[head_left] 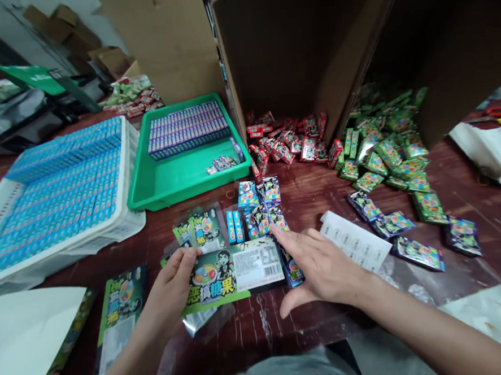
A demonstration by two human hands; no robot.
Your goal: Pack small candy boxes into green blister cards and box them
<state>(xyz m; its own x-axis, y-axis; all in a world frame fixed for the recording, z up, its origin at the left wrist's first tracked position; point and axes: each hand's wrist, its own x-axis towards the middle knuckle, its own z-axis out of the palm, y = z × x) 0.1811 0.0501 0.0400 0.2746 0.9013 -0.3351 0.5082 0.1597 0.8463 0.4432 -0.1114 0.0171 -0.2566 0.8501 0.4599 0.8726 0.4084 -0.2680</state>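
Note:
My left hand pinches the left end of a green and black printed card with cartoon art, Chinese lettering and a barcode label. At the card's right end, my right hand is spread, thumb apart from the fingers. Its fingertips are close to a cluster of small candy boxes just beyond the card; whether they touch a box I cannot tell. Under and behind the card lie more printed cards in clear plastic. Right of the boxes lies a white sticker sheet with round labels.
A green tray holds purple boxes, beside a white crate full of blue ones. Cardboard partitions stand behind piles of red boxes and green boxes. Several purple boxes lie at right. Another wrapped card lies left.

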